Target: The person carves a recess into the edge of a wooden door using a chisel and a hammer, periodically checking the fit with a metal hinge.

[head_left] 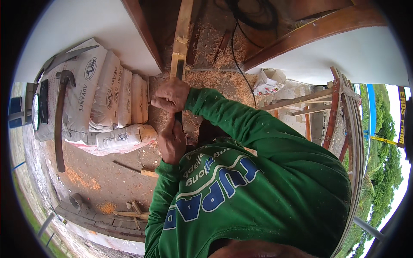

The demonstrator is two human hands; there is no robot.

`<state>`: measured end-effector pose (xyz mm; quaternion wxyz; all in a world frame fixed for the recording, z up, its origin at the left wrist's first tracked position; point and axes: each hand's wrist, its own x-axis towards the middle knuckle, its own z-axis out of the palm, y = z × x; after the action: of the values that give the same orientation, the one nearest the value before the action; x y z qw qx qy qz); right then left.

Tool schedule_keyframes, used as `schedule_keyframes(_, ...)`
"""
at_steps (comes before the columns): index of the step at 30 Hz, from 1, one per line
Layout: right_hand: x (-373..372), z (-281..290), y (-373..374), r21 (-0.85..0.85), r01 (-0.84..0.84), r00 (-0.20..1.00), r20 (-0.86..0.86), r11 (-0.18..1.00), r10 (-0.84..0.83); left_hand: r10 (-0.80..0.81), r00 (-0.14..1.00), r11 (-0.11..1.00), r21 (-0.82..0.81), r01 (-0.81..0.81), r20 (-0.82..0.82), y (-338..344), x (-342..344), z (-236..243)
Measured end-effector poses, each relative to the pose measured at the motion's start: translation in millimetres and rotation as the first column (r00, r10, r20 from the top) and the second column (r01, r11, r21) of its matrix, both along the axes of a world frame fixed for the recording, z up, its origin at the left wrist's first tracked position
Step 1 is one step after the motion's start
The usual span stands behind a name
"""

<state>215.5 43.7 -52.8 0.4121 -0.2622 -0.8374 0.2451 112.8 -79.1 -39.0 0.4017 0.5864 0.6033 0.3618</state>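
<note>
A long pale wooden board (182, 32) runs from the top edge down toward my body. On it lies a narrow black tool (180, 69), its far end showing past my fingers; its kind is hard to make out. My right hand (171, 95), the farther one, is closed around the tool. My left hand (171, 139) is closed just behind it, nearer my body, with the tool's dark edge showing beside its fingers. Both palms and much of the tool are hidden. Wood shavings (215, 79) lie scattered on the ground beyond my hands.
Stacked white bags (101, 81) stand at the left, with a claw hammer (61, 116) on top. A white sack (269, 81) and a black cable (235, 56) are at the far right. Wooden framing (340, 99) rises on the right. Wood scraps (131, 213) lie lower left.
</note>
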Motion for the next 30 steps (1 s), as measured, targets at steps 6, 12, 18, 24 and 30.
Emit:
schedule_keyframes(6,3,3,5,-0.117,0.005,0.999,-0.042,0.993,-0.01,-0.061,0.996,0.998,-0.023,0.06,-0.068,8,-2,0)
schedule_keyframes(12,1,4,1,-0.125,-0.025,0.999,0.021,0.992,0.028,-0.005,0.995,0.999,-0.05,0.0,-0.096,0,1,15)
schedule_keyframes(18,2,0,-1,-0.129,-0.03,0.999,0.019,0.991,0.032,-0.012,0.993,0.999,-0.036,0.008,-0.117,8,1,3)
schedule_keyframes(24,1,-5,-12,-0.078,-0.043,0.997,-0.062,0.996,0.038,0.026,1.0,1.0,0.001,-0.026,-0.011,1,0,0)
schedule_keyframes(30,5,-6,-14,-0.124,0.022,1.0,0.001,0.992,-0.022,-0.01,1.0,0.998,-0.057,0.009,-0.026,-9,2,9)
